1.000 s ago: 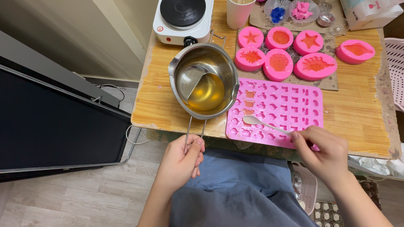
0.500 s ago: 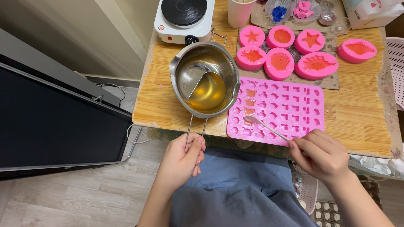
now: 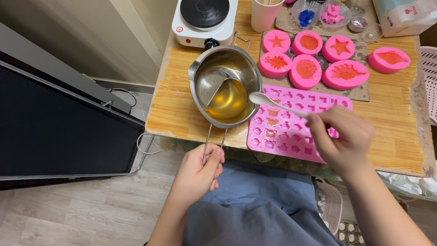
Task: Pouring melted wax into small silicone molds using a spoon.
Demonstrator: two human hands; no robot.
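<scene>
pink mould tray (image 3: pixel 298 123), amber liquid (image 3: pixel 230 98), white spoon (image 3: pixel 268 101)

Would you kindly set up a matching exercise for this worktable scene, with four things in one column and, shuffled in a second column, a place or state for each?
Things:
1. metal pot
2. white spoon
3. flat pink mould tray
4. white hot plate

Places or states:
A. at the far edge of the table, nothing on it
B. holds amber liquid, its wire handle gripped by the left hand
C. lies right of the pot, a few cavities filled
D. pinched in the right hand, its bowl by the pot's rim

Pairs: 1-B, 2-D, 3-C, 4-A
</scene>
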